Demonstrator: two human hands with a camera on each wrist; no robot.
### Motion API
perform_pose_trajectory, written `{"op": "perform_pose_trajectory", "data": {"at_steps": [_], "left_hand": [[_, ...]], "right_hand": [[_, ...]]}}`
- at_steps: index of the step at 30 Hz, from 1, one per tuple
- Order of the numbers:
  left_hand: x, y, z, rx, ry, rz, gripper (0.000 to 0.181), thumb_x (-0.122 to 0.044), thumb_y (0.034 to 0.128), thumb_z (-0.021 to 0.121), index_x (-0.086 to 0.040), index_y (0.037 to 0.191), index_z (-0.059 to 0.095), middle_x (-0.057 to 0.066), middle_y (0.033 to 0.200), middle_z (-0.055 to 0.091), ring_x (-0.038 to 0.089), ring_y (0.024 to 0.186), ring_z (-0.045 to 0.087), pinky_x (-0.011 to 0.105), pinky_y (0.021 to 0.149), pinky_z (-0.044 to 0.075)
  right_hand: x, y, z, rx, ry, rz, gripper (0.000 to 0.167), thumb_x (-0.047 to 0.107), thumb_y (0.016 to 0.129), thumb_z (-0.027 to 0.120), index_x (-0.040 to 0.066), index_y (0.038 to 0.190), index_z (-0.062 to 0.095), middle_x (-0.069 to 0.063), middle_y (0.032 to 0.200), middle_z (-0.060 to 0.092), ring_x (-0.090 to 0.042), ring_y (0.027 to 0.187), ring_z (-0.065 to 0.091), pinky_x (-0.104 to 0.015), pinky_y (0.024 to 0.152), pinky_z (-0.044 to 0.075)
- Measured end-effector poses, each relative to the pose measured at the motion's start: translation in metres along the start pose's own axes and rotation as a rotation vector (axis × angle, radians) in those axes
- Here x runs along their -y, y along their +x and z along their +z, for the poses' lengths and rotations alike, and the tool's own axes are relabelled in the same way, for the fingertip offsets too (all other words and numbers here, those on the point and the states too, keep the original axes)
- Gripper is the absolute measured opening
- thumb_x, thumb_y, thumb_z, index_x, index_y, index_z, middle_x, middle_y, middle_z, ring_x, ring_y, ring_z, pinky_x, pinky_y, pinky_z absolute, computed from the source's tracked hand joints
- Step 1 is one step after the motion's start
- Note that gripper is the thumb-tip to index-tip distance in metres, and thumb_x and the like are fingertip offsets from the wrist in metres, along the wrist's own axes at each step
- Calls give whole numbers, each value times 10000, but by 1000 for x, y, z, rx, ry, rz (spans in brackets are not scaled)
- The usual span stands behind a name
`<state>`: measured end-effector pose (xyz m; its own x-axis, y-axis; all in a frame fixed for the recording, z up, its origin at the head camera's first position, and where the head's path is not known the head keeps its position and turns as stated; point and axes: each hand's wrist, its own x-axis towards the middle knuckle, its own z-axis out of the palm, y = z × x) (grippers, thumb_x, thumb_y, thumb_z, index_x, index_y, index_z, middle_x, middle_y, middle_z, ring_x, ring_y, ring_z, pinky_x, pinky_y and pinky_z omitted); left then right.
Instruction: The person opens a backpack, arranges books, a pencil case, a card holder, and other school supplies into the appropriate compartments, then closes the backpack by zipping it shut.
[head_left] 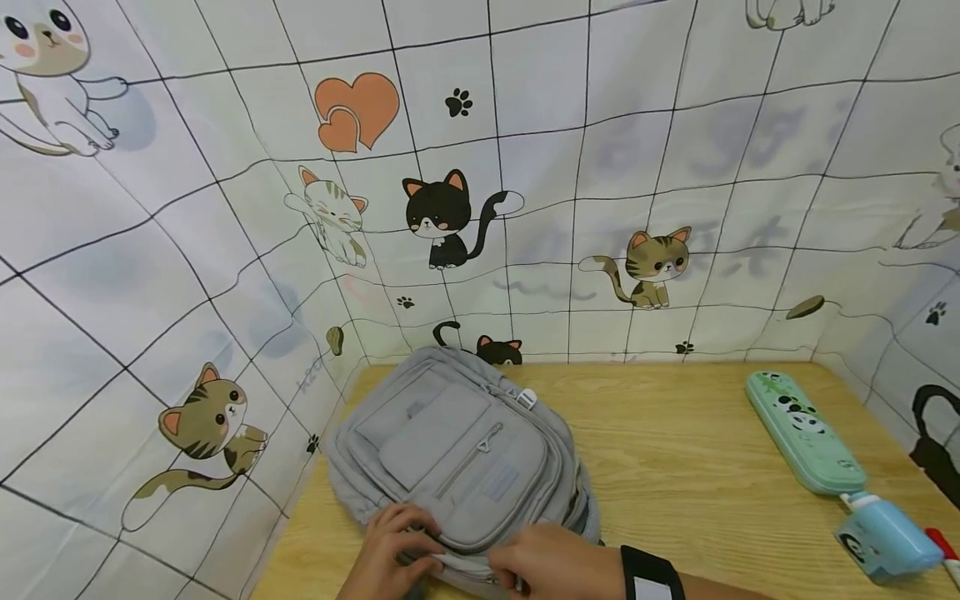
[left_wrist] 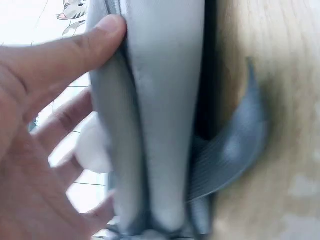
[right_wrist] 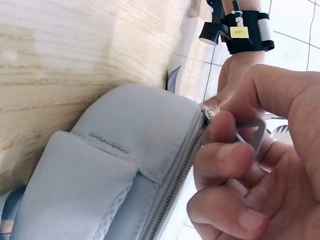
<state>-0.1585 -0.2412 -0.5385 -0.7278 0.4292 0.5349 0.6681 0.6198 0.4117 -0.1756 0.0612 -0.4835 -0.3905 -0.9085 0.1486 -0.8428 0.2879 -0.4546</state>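
A grey backpack (head_left: 450, 442) lies on the wooden table, its front pocket facing up. At its near edge, my left hand (head_left: 392, 552) holds the fabric. In the left wrist view, the thumb (left_wrist: 107, 31) presses beside a seam while the other fingers spread behind the bag. My right hand (head_left: 558, 560) is just to the right, at the same edge. Seen from the right wrist, its curled fingers pinch a grey looped zipper pull (right_wrist: 258, 134) beside the zip (right_wrist: 175, 187). The zip's teeth look closed along the visible stretch. A dark webbing strap (left_wrist: 232, 150) hangs off the bag.
On the table's right side lie a green panda pencil case (head_left: 806, 433) and a light blue bottle (head_left: 888, 537). A red-and-white item (head_left: 941, 550) sits at the right edge. Cat-print sheeting (head_left: 540, 208) encloses the back and sides. A black strap (head_left: 933, 442) hangs at right.
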Motion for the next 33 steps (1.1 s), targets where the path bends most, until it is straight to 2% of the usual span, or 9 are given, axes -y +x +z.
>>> {"op": "perform_pose_trajectory", "data": {"at_steps": [2, 6, 10, 13, 14, 18, 23, 27, 33], "left_hand": [[3, -1, 1, 13, -54, 49, 205, -270, 832, 906, -371, 963, 784, -124, 1145, 694, 78, 1067, 587, 362, 863, 439], [-13, 11, 8, 105, -112, 141, 169, -267, 935, 837, -243, 1088, 769, -49, 1179, 664, 82, 1036, 601, 297, 813, 516], [-38, 30, 25, 213, 46, 213, 200, -395, 945, 809, -235, 1054, 762, -97, 1055, 674, 35, 947, 583, 240, 753, 478], [-47, 38, 34, 274, 116, 218, 175, -386, 903, 841, -235, 948, 764, -127, 896, 658, -26, 818, 537, 157, 697, 394], [-50, 39, 33, 294, 111, 192, 169, -366, 875, 863, -236, 921, 767, -134, 864, 652, -47, 792, 537, 132, 683, 397], [-34, 29, 47, 291, -5, 123, 145, -330, 881, 867, -234, 897, 759, -141, 837, 617, -97, 752, 544, 81, 637, 423], [-6, 14, 64, 273, -85, 104, 198, -454, 936, 783, -260, 935, 740, -152, 865, 609, -111, 766, 554, 88, 628, 447], [-2, 15, 62, 281, -81, 121, 216, -473, 948, 766, -260, 928, 732, -140, 854, 610, -103, 749, 539, 102, 609, 441], [-11, 21, 53, 309, -88, 111, 220, -452, 978, 754, -245, 909, 724, -137, 823, 590, -100, 724, 505, 128, 590, 427]], "right_hand": [[0, -2, 1, 6, 2, 22, 203, 106, 932, 772, 218, 861, 618, 181, 699, 546, 144, 608, 360, -27, 558, 326], [1, -4, 4, 19, -4, 54, 136, 85, 987, 706, 203, 965, 643, 170, 757, 584, 126, 630, 401, -44, 578, 353], [3, -7, 8, -30, -59, 74, 143, 77, 991, 695, 194, 989, 613, 162, 764, 567, 110, 612, 378, -52, 555, 327], [2, -9, 12, -71, -50, 78, 136, 117, 1022, 683, 185, 963, 580, 157, 733, 512, 108, 591, 344, -58, 522, 304], [1, -10, 13, -78, -32, 77, 137, 124, 1031, 678, 176, 956, 576, 152, 734, 512, 112, 599, 349, -60, 526, 310], [-6, -13, 14, -84, 38, 69, 148, 120, 1047, 671, 137, 938, 573, 118, 753, 549, 114, 639, 399, -102, 535, 377], [-1, -19, -3, -64, 44, 174, 171, 118, 1008, 729, 181, 883, 630, 156, 763, 550, 104, 660, 426, -98, 584, 402], [-2, -28, -18, -78, 17, 246, 205, 112, 991, 741, 224, 847, 646, 194, 785, 529, 93, 670, 433, -121, 591, 412], [-20, -48, -32, -150, -62, 252, 231, 125, 968, 780, 255, 843, 635, 181, 831, 536, 95, 708, 435, -138, 612, 416]]}}
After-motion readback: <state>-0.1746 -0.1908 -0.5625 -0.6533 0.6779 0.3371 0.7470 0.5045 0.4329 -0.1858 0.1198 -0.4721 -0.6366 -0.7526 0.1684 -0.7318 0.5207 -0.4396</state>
